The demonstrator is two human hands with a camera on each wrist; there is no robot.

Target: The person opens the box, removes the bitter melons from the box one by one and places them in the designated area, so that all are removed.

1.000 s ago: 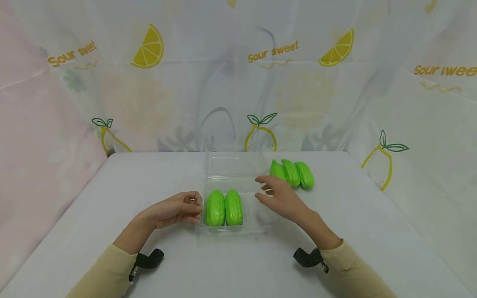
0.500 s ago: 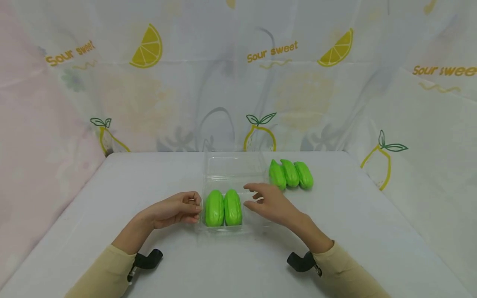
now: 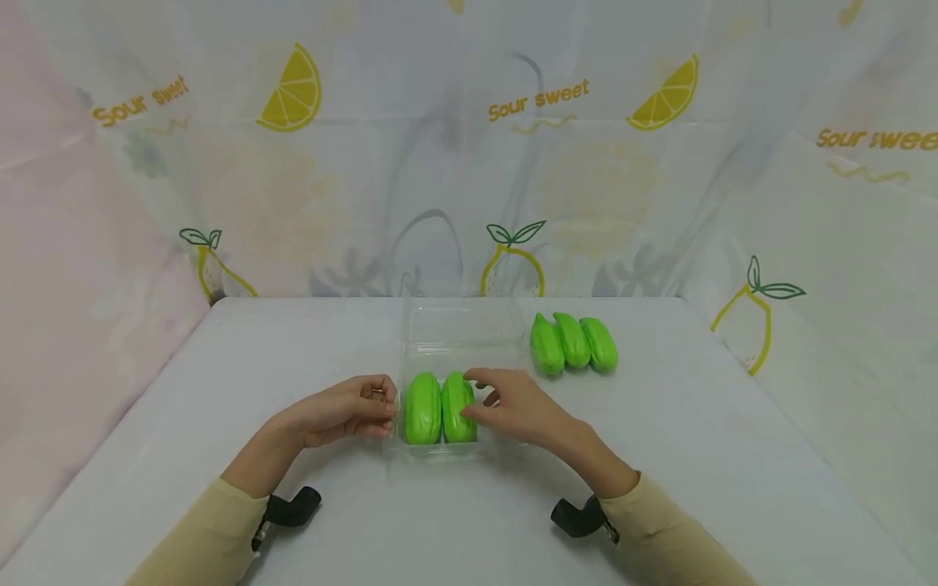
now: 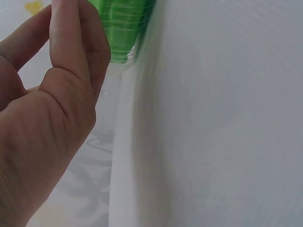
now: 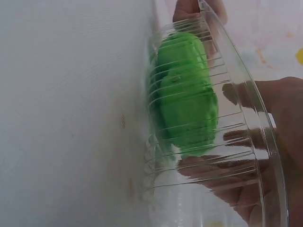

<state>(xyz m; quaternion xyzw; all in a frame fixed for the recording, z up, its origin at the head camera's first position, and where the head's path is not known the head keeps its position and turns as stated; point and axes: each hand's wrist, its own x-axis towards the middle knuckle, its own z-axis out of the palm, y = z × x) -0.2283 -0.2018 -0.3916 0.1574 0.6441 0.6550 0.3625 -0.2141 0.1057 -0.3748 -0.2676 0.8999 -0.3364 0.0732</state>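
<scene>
A clear plastic clamshell box (image 3: 506,443) lies with its lid (image 3: 462,325) folded back. Inside its left part, two shiny green ridged vegetable-shaped pieces lie side by side, a left piece (image 3: 422,411) and a right piece (image 3: 454,407). My left hand (image 3: 340,413) pinches the box's left rim; in the left wrist view that hand (image 4: 57,99) has its fingers bent. Over the box's right part, my right hand (image 3: 520,407) has thumb and fingers apart, their tips at the right piece. Through the ribbed wall in the right wrist view, that hand's fingers (image 5: 244,137) stand beside the green piece; firm contact is unclear.
Three more green pieces (image 3: 575,343) lie in a row behind and right of the box. White cloth covers the table (image 3: 733,456). A printed curtain (image 3: 586,187) closes off the back and sides. A black wrist mount (image 3: 579,517) hangs under each forearm.
My right hand has moved left, from beside the row of three green pieces to the right piece in the box. My left hand keeps its place at the rim.
</scene>
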